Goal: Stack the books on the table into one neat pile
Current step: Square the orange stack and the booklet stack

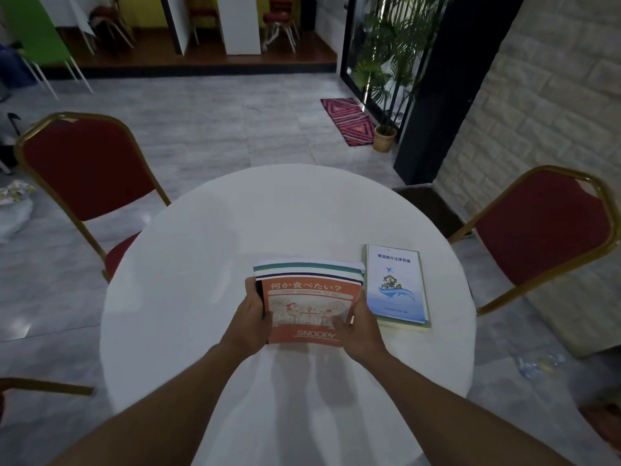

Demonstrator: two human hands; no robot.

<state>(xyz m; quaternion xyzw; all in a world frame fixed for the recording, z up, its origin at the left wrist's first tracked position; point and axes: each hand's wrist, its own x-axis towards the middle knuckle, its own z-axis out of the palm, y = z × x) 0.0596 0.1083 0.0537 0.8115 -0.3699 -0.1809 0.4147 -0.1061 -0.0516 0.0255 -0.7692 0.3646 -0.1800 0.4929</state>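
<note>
An orange Snoopy book [307,307] tops a small pile of books [309,269] near the middle of the round white table [201,264]. My left hand [252,317] grips the pile's left edge, thumb on the orange cover. My right hand [359,326] clasps the right edge near the lower corner. To the right of the pile lies a light blue book [396,284], flat on a pale green book [403,326] whose edge shows beneath it. These two are apart from the held pile.
A red chair with a gold frame [87,169] stands at the table's far left, another red chair [541,227] at its right. A potted plant [384,137] and a patterned mat [347,121] lie on the floor beyond.
</note>
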